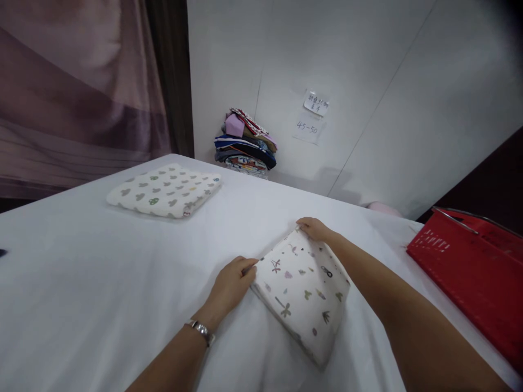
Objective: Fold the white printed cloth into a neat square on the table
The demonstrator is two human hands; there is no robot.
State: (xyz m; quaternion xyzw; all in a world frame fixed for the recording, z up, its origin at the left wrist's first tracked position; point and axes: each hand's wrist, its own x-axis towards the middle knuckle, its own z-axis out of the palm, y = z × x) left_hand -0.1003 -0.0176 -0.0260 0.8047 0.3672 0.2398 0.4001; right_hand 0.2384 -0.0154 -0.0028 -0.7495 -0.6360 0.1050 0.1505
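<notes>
A grey-print cloth [163,193] lies folded on the tabletop's [118,288] far left, while the left hand [231,283] and right hand [315,228], fingers pinching adjacent corners, hold a seemingly folded plant-print cloth [304,291] nearer, not yet released.

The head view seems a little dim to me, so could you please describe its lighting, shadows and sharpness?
In the head view, light is soft and greyish; there, a faint shadow falls on the wall above the table, and the upper right corner is dark; also in the head view, the held cloth looks fairly crisp, while the curtain looks softer.
</notes>
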